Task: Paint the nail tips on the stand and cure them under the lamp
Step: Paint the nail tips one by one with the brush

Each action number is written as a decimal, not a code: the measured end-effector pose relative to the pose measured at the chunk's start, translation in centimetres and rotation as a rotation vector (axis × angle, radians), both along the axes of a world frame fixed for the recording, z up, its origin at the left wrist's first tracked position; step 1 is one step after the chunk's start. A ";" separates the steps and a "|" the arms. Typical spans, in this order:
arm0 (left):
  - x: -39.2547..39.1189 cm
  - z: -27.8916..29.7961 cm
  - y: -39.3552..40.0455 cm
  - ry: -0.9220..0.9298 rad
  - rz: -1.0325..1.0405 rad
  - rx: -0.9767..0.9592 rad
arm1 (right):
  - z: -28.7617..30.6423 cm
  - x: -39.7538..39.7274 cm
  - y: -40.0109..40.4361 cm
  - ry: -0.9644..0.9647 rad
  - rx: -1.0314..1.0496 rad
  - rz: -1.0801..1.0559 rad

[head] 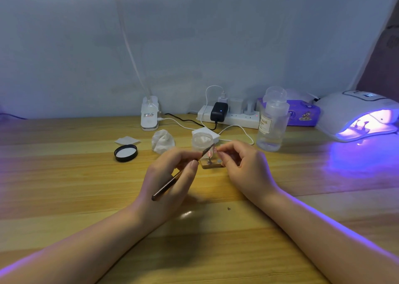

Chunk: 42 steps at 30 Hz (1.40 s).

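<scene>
Centrally, on the wooden bench: small stand bearing a pink nail tip. Left hand grips a brush, bristles at the tip. Right hand pinches the tip. Far right: lit curing lamp.

— What was the table made of?
— Wood-look boards with a smooth, slightly glossy finish. The brush handle looked like shiny metal.
— And the curing lamp?
— Smooth white plastic. The bottle and small jar were clear plastic, the lid glossy black, and the wad crumpled white tissue.
</scene>
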<state>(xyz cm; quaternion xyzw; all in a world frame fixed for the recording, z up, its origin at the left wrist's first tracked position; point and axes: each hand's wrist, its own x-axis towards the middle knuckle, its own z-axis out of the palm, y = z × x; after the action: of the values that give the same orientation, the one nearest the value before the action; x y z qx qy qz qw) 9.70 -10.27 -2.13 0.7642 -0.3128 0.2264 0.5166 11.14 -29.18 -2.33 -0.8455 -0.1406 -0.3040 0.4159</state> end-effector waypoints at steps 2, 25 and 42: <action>0.1 -0.1 0.0 -0.028 -0.013 0.021 | 0.0 0.0 -0.1 0.000 0.003 0.003; 0.2 -0.2 0.3 0.031 -0.039 -0.032 | -0.1 0.2 -0.2 -0.009 -0.019 -0.005; 0.1 -0.1 0.1 0.021 -0.032 0.012 | -0.1 0.2 -0.1 -0.005 -0.017 -0.022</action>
<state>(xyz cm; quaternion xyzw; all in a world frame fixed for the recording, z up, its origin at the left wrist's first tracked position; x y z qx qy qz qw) 9.85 -10.16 -2.21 0.7645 -0.3211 0.2082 0.5187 11.30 -29.31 -2.44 -0.8497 -0.1348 -0.3094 0.4051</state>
